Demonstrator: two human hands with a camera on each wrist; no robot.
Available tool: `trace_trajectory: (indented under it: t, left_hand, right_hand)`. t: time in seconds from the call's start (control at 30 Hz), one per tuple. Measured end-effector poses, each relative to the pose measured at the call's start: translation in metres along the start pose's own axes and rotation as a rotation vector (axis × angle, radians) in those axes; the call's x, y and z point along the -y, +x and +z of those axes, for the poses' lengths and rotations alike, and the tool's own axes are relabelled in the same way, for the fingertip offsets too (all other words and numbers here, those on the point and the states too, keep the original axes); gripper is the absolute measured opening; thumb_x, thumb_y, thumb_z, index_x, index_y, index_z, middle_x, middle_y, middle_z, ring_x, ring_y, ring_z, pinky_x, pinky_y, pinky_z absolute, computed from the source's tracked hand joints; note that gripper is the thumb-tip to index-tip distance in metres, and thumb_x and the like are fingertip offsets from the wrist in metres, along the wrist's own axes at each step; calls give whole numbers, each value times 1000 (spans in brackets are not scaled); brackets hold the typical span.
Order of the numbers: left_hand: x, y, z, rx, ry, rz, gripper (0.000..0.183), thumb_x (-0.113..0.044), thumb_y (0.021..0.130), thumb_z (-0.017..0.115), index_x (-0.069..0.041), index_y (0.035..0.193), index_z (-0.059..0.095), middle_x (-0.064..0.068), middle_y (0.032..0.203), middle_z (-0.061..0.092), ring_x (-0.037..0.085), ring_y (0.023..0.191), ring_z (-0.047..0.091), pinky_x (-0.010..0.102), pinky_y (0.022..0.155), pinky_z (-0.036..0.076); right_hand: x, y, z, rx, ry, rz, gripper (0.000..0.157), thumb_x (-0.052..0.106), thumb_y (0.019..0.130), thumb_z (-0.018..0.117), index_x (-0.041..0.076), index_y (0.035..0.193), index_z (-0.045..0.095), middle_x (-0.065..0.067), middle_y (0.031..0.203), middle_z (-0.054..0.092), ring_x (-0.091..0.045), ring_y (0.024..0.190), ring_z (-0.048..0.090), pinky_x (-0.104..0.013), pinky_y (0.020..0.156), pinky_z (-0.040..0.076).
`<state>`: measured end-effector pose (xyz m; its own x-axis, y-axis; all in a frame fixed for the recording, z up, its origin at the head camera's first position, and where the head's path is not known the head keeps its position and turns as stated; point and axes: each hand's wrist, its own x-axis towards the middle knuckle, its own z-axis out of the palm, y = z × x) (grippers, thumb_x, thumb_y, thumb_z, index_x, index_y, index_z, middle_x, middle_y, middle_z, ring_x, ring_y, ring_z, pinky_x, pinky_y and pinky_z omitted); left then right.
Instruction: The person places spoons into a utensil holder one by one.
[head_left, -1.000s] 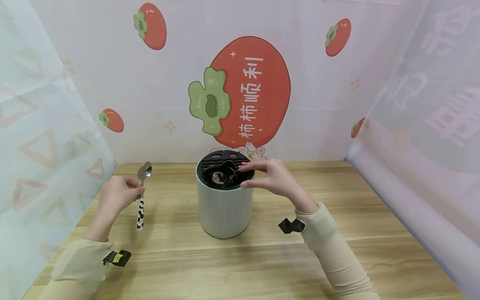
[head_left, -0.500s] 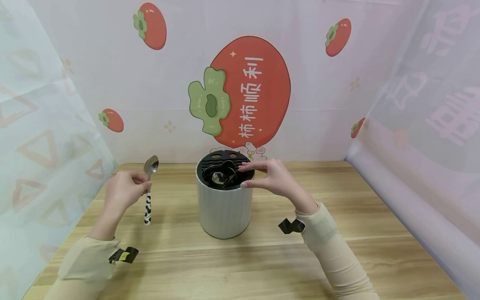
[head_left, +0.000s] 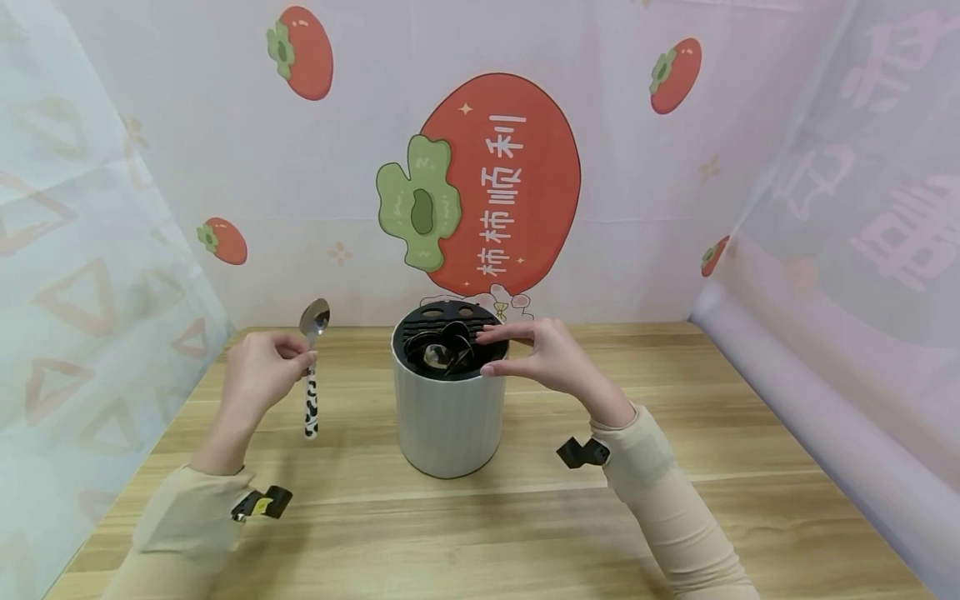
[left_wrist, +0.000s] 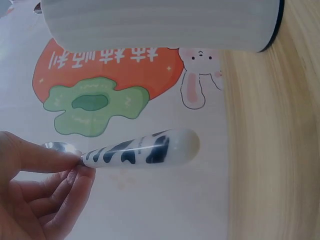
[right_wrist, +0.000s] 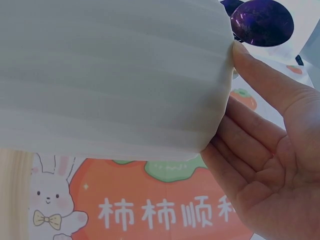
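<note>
My left hand [head_left: 262, 367] pinches a metal spoon [head_left: 311, 375] at its neck, between thumb and fingertips, left of the holder and above the table. The bowl points up; the white handle with black cow spots [left_wrist: 145, 149] hangs down. A white ribbed utensil holder [head_left: 450, 425] with a black slotted top [head_left: 420, 321] stands upright in the middle. Several dark spoons [head_left: 438, 357] stick up in its front opening, and one dark bowl [right_wrist: 263, 22] shows in the right wrist view. My right hand [head_left: 551, 358] grips the holder's right rim, thumb in front and fingers behind.
The wooden table [head_left: 465, 533] runs back to a pale cloth backdrop [head_left: 360, 158] printed with persimmons. Pale cloth walls [head_left: 847, 333] flank both sides. A dark wrist camera [head_left: 583, 452] sits on each sleeve.
My left hand has moved right and slightly away from me with the spoon, closer to the holder. My right hand and the holder have stayed in place.
</note>
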<state>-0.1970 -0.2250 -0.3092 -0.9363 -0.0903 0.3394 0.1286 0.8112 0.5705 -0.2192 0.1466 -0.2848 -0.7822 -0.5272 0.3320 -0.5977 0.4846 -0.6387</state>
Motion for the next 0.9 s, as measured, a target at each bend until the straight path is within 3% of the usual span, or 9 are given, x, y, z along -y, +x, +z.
trace_trajectory:
  t: [0.9]
  left_hand:
    - [-41, 3, -2, -28, -104, 14, 13, -18, 87, 67, -6, 86, 70, 10, 77, 72, 14, 64, 65, 28, 57, 47]
  right_hand:
    - [0, 0, 1, -15, -16, -12, 38, 33, 74, 80, 23, 110, 72, 5, 121, 66, -8, 119, 57, -32, 103, 44]
